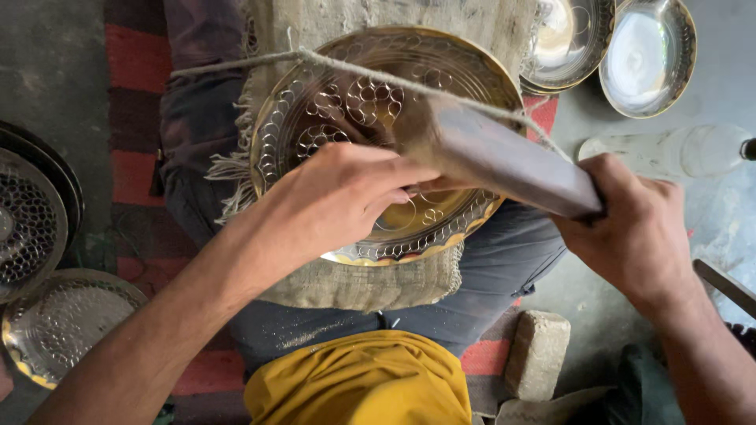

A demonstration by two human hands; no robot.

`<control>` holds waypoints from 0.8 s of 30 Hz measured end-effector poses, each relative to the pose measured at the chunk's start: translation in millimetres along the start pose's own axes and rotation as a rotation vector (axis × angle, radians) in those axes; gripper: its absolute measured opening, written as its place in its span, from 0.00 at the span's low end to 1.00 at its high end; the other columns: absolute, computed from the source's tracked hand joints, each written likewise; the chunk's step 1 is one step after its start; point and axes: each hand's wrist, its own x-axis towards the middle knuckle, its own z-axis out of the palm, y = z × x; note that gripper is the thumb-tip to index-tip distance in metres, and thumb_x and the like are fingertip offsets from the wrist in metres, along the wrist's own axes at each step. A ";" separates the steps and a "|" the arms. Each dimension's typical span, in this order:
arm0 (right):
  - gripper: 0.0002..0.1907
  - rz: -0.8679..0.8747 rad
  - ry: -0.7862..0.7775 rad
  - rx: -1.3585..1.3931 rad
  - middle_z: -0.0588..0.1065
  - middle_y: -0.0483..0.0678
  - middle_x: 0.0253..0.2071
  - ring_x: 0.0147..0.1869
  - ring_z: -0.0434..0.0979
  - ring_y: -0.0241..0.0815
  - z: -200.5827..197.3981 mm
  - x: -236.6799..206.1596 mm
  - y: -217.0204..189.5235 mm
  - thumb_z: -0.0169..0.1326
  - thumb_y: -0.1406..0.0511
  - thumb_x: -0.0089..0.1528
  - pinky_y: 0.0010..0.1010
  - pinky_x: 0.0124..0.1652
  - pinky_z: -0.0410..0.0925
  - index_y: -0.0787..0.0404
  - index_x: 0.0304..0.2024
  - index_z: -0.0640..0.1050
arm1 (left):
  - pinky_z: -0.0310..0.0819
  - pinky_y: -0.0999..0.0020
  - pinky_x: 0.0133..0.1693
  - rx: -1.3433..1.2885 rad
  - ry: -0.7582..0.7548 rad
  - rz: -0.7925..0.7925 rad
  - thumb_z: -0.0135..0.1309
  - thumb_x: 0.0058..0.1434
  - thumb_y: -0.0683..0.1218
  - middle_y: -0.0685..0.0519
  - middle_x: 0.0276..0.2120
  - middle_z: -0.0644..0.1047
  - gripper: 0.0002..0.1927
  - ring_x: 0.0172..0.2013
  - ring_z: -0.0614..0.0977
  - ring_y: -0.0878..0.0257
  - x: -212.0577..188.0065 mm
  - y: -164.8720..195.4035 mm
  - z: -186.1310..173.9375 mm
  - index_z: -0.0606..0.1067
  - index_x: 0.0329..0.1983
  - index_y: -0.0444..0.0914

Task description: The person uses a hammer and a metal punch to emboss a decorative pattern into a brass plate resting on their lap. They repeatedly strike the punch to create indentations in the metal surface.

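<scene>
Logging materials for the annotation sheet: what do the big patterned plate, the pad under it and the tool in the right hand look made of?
Plate: likely brass, polished; yellow mirror shine, punched circle patterns.
Pad: coarse woven cloth, maybe jute; frayed fringe.
Tool in the right hand: dark, matte, flat bar; wood or metal, unclear.

The left hand [339, 201] covers the middle of the brass plate [315, 110], and whatever its fingers pinch is hidden. The block [504, 161] is motion-blurred, and its far end is lost under the right hand [638, 228]. Both forearms run off the bottom edge. The bowls [650, 51] at top right and the dishes [31, 228] at left are cut by the edges.
</scene>
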 end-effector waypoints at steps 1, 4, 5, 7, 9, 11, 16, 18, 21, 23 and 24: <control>0.15 -0.108 -0.009 -0.211 0.77 0.57 0.30 0.32 0.80 0.48 -0.3 1.4 -1.4 0.66 0.74 0.51 0.36 0.34 0.71 0.70 0.39 0.77 | 0.85 0.65 0.34 -0.002 -0.020 -0.014 0.58 0.61 0.36 0.43 0.39 0.83 0.24 0.34 0.87 0.54 -0.5 0.6 -0.6 0.73 0.61 0.41; 0.07 0.103 0.040 0.091 0.78 0.53 0.28 0.28 0.80 0.43 -1.1 5.0 -7.1 0.63 0.71 0.57 0.32 0.30 0.71 0.66 0.35 0.76 | 0.85 0.65 0.36 -0.029 -0.014 -0.019 0.59 0.61 0.36 0.42 0.40 0.83 0.24 0.34 0.87 0.54 -1.5 1.9 -1.1 0.74 0.61 0.40; 0.08 0.103 0.030 0.078 0.78 0.53 0.28 0.28 0.80 0.44 -1.1 5.8 -9.3 0.63 0.71 0.57 0.32 0.30 0.71 0.65 0.35 0.76 | 0.85 0.65 0.37 -0.031 0.002 -0.004 0.60 0.62 0.37 0.42 0.40 0.83 0.23 0.35 0.87 0.54 -1.4 1.6 -1.3 0.74 0.61 0.40; 0.15 -0.112 -0.074 -0.283 0.78 0.57 0.28 0.32 0.80 0.51 -1.0 6.4 -13.7 0.67 0.73 0.51 0.38 0.33 0.71 0.69 0.37 0.75 | 0.85 0.64 0.35 -0.004 -0.057 -0.051 0.59 0.59 0.35 0.41 0.39 0.83 0.25 0.33 0.87 0.53 -1.8 0.8 -1.0 0.74 0.61 0.40; 0.16 0.017 0.048 -0.044 0.77 0.57 0.33 0.33 0.76 0.46 -0.6 6.7 -16.9 0.65 0.73 0.55 0.36 0.33 0.70 0.68 0.43 0.74 | 0.85 0.64 0.36 -0.008 -0.042 -0.030 0.59 0.59 0.35 0.41 0.40 0.83 0.25 0.34 0.87 0.53 -2.2 -0.5 0.0 0.74 0.61 0.40; 0.14 0.053 0.047 0.041 0.76 0.54 0.34 0.32 0.75 0.42 -0.9 7.5 -18.2 0.64 0.72 0.60 0.33 0.34 0.69 0.67 0.44 0.74 | 0.85 0.64 0.39 -0.041 0.054 0.039 0.60 0.62 0.37 0.41 0.43 0.83 0.23 0.39 0.87 0.52 -3.8 -0.9 1.1 0.73 0.61 0.40; 0.16 -0.069 0.035 -0.125 0.73 0.54 0.31 0.32 0.75 0.46 -3.1 8.3 -16.3 0.65 0.71 0.54 0.34 0.33 0.67 0.68 0.39 0.72 | 0.84 0.63 0.36 -0.029 0.006 -0.001 0.60 0.61 0.37 0.42 0.40 0.83 0.23 0.36 0.87 0.53 -2.7 -0.3 1.6 0.73 0.60 0.40; 0.11 -0.101 0.002 -0.034 0.73 0.55 0.32 0.33 0.75 0.48 -2.2 7.2 -15.9 0.64 0.73 0.57 0.35 0.35 0.67 0.65 0.36 0.73 | 0.85 0.65 0.34 -0.033 -0.014 -0.029 0.59 0.62 0.36 0.42 0.39 0.83 0.22 0.34 0.87 0.55 -1.9 2.2 0.9 0.73 0.60 0.39; 0.13 -0.031 -0.074 -0.070 0.74 0.55 0.31 0.34 0.77 0.49 5.7 4.3 -18.5 0.67 0.70 0.57 0.37 0.35 0.69 0.66 0.36 0.73 | 0.85 0.66 0.32 0.031 -0.032 -0.039 0.57 0.63 0.34 0.45 0.38 0.84 0.21 0.32 0.87 0.57 -1.6 5.2 -1.2 0.74 0.59 0.40; 0.17 0.119 -0.075 -0.113 0.74 0.56 0.28 0.33 0.77 0.51 14.1 3.0 -21.2 0.69 0.68 0.56 0.37 0.33 0.68 0.69 0.36 0.72 | 0.84 0.65 0.32 0.144 -0.008 -0.021 0.55 0.64 0.31 0.47 0.37 0.84 0.22 0.32 0.86 0.59 -10.7 7.2 -7.7 0.75 0.59 0.41; 0.19 0.217 -0.054 -0.106 0.74 0.57 0.27 0.31 0.75 0.52 20.4 2.7 -22.8 0.70 0.67 0.56 0.37 0.31 0.68 0.71 0.35 0.72 | 0.86 0.66 0.36 0.125 0.117 0.066 0.55 0.66 0.31 0.46 0.41 0.83 0.21 0.37 0.87 0.58 -13.6 5.5 -10.9 0.73 0.60 0.39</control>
